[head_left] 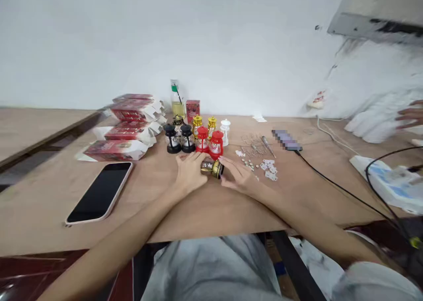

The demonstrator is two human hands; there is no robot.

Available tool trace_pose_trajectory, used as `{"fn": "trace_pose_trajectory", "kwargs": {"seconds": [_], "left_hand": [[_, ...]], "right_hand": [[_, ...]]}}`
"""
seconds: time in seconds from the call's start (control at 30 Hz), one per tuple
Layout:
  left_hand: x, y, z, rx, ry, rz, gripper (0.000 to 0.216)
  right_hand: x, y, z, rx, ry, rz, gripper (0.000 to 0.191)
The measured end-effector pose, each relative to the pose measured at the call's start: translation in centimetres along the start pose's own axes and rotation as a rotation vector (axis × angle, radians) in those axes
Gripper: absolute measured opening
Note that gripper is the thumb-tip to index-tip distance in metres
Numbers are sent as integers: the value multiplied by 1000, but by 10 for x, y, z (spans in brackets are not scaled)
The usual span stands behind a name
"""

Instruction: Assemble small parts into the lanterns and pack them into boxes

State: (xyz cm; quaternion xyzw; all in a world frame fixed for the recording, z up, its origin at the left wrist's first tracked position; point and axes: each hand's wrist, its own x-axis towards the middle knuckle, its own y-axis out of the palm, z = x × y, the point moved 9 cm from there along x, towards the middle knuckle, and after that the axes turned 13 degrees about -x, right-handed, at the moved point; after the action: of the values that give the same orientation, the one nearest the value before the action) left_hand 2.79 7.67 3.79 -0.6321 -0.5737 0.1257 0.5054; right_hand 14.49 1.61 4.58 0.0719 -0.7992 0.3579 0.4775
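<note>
A small black-and-gold lantern [212,168] lies sideways between my hands, just above or on the table. My left hand [191,171] is closed around its left end. The fingers and thumb of my right hand [238,174] pinch its dark right end. Right behind my hands stand several more miniature lanterns: two red ones, the nearer being a red lantern [216,145], black lanterns [187,139], gold lanterns [212,125] and a white lantern [225,132]. To the right of my right hand lie small round pieces [250,164] and white flat pieces [271,169].
A phone [101,191] and stacked red-and-white boxes [115,150] occupy the left. Behind the lanterns are a bottle [176,99] and a red box [193,110]. A screwdriver [269,146], a cabled device [287,140] and a power strip [390,184] sit rightward. Another person's hand [411,115] touches white material.
</note>
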Motion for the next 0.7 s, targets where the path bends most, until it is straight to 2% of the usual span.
{"fn": "trace_pose_trajectory", "kwargs": {"seconds": [0.27,0.7], "left_hand": [[-2,-2,0,-15,-14,17,44],[2,0,1,5,-18,49,43]], "right_hand": [[-6,3,0,-45,53,22,63],[-4,3,-6,52,127,4,65]]}}
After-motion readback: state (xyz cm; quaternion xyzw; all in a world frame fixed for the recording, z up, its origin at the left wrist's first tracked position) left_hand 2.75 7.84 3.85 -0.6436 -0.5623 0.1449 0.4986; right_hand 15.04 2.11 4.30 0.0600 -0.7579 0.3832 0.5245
